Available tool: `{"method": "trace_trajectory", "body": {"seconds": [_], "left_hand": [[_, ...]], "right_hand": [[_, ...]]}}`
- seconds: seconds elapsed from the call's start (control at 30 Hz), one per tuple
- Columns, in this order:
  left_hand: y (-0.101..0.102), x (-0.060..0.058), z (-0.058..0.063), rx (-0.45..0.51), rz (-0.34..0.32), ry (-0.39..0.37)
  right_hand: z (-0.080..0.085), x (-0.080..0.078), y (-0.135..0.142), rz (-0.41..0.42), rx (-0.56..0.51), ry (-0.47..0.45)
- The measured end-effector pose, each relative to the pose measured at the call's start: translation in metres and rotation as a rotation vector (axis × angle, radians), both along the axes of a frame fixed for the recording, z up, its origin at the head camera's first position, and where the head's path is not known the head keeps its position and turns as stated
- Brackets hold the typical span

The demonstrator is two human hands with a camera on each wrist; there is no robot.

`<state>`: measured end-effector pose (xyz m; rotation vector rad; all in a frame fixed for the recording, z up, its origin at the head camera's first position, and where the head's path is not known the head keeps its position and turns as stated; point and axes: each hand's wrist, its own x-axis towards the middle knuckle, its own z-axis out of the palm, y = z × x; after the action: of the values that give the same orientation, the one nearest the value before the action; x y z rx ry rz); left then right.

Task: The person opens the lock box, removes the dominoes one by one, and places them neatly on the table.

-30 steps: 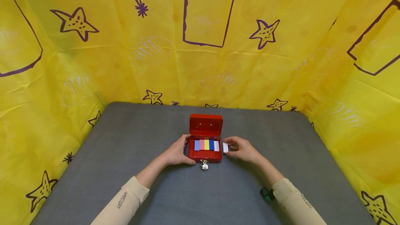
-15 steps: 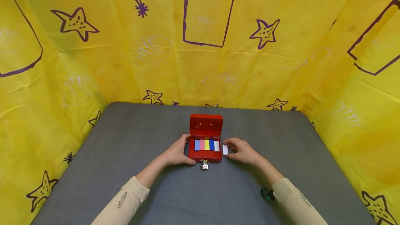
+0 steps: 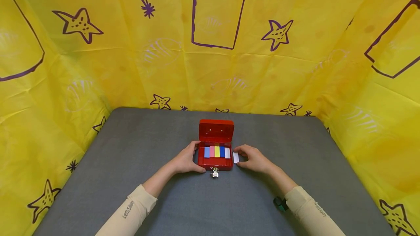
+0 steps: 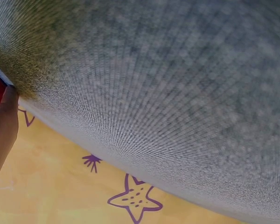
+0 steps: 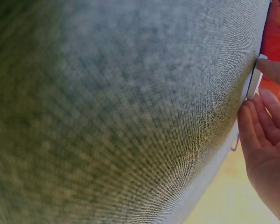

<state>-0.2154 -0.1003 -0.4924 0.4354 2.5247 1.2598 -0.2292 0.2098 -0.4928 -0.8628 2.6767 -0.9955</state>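
In the head view a red cash box (image 3: 210, 164) stands with its lid raised, a row of light blue, pink, yellow (image 3: 217, 152), dark blue and white blocks inside. My left hand (image 3: 185, 160) grips the box's left side, thumb at the front corner and fingers at the back. On the other side, my right hand (image 3: 254, 158) pinches a white block (image 3: 236, 157) between thumb and fingers, right beside the box wall. The right wrist view has this white block (image 5: 255, 85) low at the table, against the red box (image 5: 276, 42).
A small silver padlock (image 3: 214, 173) hangs at the box front. Grey cloth covers the table (image 3: 157, 130). Yellow curtains (image 3: 131, 75) with starfish drawings enclose its back and sides. A dark strap-like device (image 3: 280, 204) sits by the right sleeve.
My right hand has drawn the white block slightly toward me and left, closer to the box wall. The left hand and the box have stayed in place.
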Motion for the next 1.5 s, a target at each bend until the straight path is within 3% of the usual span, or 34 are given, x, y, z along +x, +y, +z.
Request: {"method": "trace_trajectory", "body": {"seconds": [0.77, 1.23, 1.5], "left_hand": [[-0.0015, 0.0000, 0.0000, 0.012, -0.007, -0.002], [-0.0012, 0.0000, -0.0004, 0.008, -0.007, 0.007], [-0.0008, -0.0005, -0.0015, -0.006, -0.006, 0.003]], "right_hand": [[0.0011, 0.0011, -0.0014, -0.002, 0.022, -0.020], [0.0022, 0.0013, -0.0004, 0.020, 0.018, 0.013], [0.0008, 0.0014, 0.0005, -0.048, -0.051, -0.032]]}}
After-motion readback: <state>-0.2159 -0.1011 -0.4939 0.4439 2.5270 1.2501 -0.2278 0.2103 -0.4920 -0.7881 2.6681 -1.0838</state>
